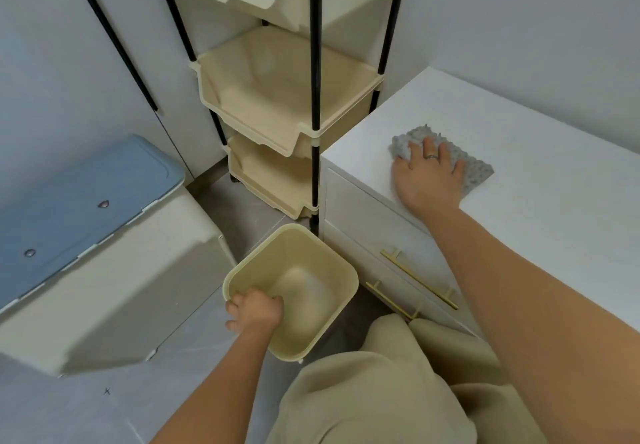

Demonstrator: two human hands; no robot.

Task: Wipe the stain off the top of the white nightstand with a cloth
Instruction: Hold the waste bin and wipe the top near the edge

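The white nightstand (519,152) fills the right side, its top bare and pale, with two drawers and gold handles on the front. A grey cloth (474,173) lies flat on the top near the front left corner. My right hand (429,180) presses down on the cloth with straight, spread fingers, a ring on one of them. No stain shows clearly on the top. My left hand (254,310) grips the near rim of a small cream plastic bin (322,253) on the floor, thumb inside the rim.
A cream three-tier basket rack (287,97) on black poles stands just left of the nightstand. A beige container with a blue lid (86,208) sits at the left. Grey tiled floor (104,409) lies below. My beige-clad knees (381,391) are at the bottom.
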